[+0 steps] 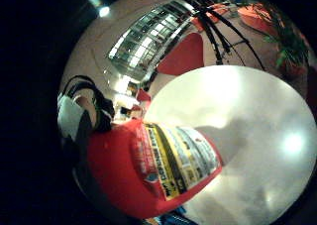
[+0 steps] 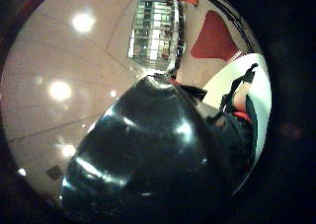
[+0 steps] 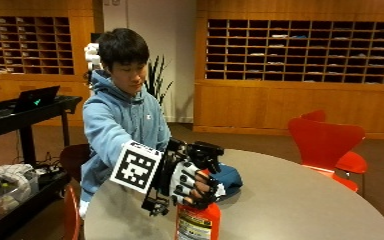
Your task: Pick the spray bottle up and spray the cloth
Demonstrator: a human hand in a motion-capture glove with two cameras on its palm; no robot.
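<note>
One person seated at a round surface (image 3: 298, 200). One gloved right hand (image 3: 192, 182), fingers curled round the neck of one red spray bottle (image 3: 198, 222) (black trigger head on top), bottle upright near the surface's front edge. One blue cloth (image 3: 228, 177) just behind it. Two red chairs (image 3: 325, 142) at right.

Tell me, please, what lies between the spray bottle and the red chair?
Only bare table, seen in the outside view, separates the spray bottle from the red chair.
</note>
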